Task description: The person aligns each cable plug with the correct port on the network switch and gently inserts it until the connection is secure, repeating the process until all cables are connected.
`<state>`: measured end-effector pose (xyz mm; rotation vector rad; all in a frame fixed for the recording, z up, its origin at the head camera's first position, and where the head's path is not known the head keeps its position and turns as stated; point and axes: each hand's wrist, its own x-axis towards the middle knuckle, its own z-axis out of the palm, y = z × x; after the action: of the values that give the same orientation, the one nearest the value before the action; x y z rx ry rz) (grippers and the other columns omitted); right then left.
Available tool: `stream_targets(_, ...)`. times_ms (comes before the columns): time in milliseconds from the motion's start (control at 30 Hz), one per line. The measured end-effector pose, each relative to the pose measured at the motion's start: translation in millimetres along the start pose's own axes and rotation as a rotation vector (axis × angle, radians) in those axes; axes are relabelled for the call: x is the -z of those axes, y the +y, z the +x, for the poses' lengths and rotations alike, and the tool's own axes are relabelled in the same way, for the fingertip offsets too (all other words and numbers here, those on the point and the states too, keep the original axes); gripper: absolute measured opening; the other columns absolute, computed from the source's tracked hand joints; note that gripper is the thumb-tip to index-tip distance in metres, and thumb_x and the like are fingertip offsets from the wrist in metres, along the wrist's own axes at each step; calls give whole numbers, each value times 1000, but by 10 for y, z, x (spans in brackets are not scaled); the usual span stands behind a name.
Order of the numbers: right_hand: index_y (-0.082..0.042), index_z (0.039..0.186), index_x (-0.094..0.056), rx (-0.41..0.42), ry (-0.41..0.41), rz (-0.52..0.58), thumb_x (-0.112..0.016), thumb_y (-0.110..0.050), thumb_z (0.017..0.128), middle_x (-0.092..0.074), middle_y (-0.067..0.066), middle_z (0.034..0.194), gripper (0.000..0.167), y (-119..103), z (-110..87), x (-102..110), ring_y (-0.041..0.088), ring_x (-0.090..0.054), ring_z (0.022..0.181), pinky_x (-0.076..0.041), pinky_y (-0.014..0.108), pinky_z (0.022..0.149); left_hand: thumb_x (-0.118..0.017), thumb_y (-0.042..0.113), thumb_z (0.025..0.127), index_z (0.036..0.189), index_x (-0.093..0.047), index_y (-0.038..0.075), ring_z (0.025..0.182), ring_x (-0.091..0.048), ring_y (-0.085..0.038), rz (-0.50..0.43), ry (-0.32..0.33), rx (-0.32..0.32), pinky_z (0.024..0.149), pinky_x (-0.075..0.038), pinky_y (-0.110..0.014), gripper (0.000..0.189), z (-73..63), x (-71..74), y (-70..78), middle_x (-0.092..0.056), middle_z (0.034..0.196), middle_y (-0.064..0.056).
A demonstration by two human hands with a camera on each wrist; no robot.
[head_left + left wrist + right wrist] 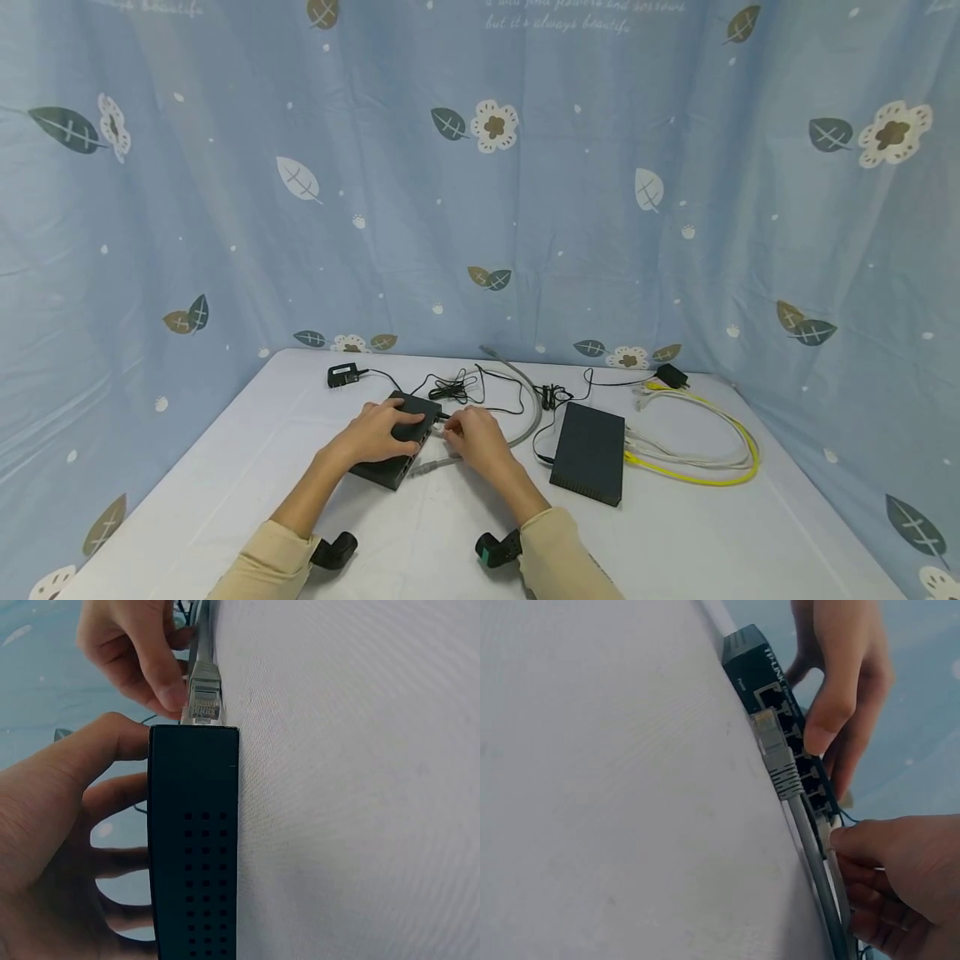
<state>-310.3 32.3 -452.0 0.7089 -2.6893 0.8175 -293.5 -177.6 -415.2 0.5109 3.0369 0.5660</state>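
A black TP-LINK network switch (pixel 411 405) lies left of the table's middle, its row of ports (pixel 787 724) facing right. My left hand (pixel 381 432) rests on its top with fingers spread, the thumb near the port edge. At the far end of the port row, my right hand (pixel 477 437) pinches a pale network cable plug (pixel 824 834) between thumb and fingers, right at a port. My right fingers partly hide this plug. A thicker grey network cable (pixel 531 421) passes by the right hand, its clear-tipped plug (pixel 769 729) lying loose beside the ports.
A second black box (pixel 588 454) stands to the right, with white and yellow cables (pixel 738 481) looped beside it. Black power adapters (pixel 343 374) and bundled cords (pixel 450 388) lie toward the back. A blue patterned curtain (pixel 480 208) hangs behind the table.
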Motion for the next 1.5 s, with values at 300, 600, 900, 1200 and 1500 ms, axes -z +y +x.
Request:
stream_targets(300,-13,92,-77,-6,-100,105,-71,-20,91,-69,-6,78,10,-76,38,47,0,-54,65,-46,17,59,-76,36,81,129,-67,19,124,-44,-59,-10,-2,3,86,-46,-66,51,0,5,-32,-43,149,-27)
stream_targets(600,-14,91,-77,50,-269,69,-72,-20,90,-71,-8,76,8,-143,26,103,-3,-55,60,-46,16,57,-76,39,82,130,-67,20,124,-44,-59,0,-3,25,84,-46,-68,52,6,-9,-53,-42,149,-27)
stream_targets(900,-16,92,-79,48,-334,87,-73,-23,89,-73,-11,77,10,-150,23,145,-2,-55,59,-45,16,60,-75,41,82,130,-66,22,122,-45,-57,25,10,76,81,-45,-71,52,15,0,-44,-42,149,-27)
stream_targets(1200,-17,89,-79,88,-404,149,-78,-19,84,-72,-12,76,6,-113,30,166,-5,-59,63,-48,14,60,-75,42,82,131,-66,23,123,-44,-58,25,21,112,80,-46,-70,53,20,17,-54,-42,149,-26)
stream_targets(1500,-20,87,-79,98,-425,120,-80,-15,82,-71,-14,75,7,-77,19,149,-5,-58,63,-48,14,61,-75,42,82,131,-65,22,123,-43,-60,28,5,132,82,-45,-70,54,14,22,-78,-42,148,-28)
